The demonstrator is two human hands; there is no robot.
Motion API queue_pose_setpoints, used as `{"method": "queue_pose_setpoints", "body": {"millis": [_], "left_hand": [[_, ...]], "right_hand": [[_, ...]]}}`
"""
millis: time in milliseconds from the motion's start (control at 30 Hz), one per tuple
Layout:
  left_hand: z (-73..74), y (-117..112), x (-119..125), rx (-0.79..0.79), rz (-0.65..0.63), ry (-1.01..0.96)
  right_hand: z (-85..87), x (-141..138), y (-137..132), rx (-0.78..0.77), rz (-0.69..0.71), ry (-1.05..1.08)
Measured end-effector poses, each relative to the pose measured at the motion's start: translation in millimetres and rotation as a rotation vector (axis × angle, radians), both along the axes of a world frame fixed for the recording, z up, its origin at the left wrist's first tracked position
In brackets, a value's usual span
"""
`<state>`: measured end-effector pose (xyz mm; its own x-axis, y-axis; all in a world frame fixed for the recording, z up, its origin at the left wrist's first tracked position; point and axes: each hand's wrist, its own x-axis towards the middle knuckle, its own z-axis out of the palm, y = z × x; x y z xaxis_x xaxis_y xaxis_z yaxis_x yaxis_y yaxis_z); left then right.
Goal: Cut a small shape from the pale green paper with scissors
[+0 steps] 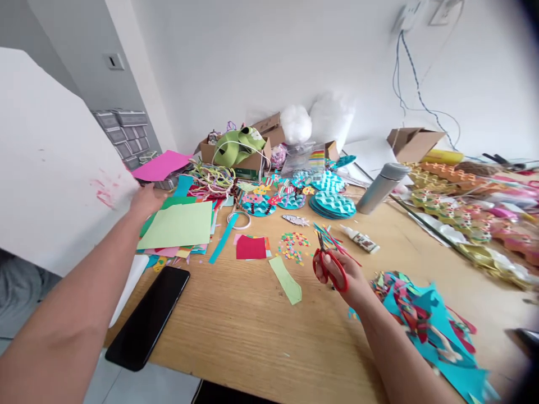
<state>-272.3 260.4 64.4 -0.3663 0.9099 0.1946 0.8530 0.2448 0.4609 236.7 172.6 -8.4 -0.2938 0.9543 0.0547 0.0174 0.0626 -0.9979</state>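
Red-handled scissors (330, 269) are in my right hand (347, 275), closed round the handles, blades pointing away over the table. My left hand (147, 201) reaches to the far left edge of a stack of coloured paper (177, 224), beside a bright pink sheet (162, 165). Its fingers are mostly hidden, so I cannot tell whether it grips a sheet. Between my hands lie a light green paper strip (286, 280), a dark red paper piece (251, 247), small paper dots (293, 247), a blue strip (224, 238) and a tape roll (239, 220).
A black phone (148, 317) lies at the front left, near a white board (54, 157). Paper scraps (425, 320) heap at right. Behind are a glue bottle (361, 239), a grey flask (382, 188), blue scalloped discs (332, 205) and a cardboard box (252, 173) of craft materials.
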Motion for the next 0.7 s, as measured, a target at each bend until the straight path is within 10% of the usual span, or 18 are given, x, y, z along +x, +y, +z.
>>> {"method": "queue_pose_setpoints", "body": {"millis": [167,367,500,700], "left_hand": [[7.7,-16,124,0.047,-0.33,0.18],[-46.5,-47,261,-0.195,-0.792,0.005],[-75.2,-53,286,-0.19,-0.755,0.007],[-78.8,-56,285,-0.17,-0.682,-0.11]], "right_hand": [[5.7,-5,-3,-0.027,-0.046,-0.053],[12.2,-9,-3,-0.035,-0.127,-0.032],[11.9,-10,-3,-0.052,-0.117,-0.013],[10.0,-14,-1,-0.049,-0.106,-0.006]]}}
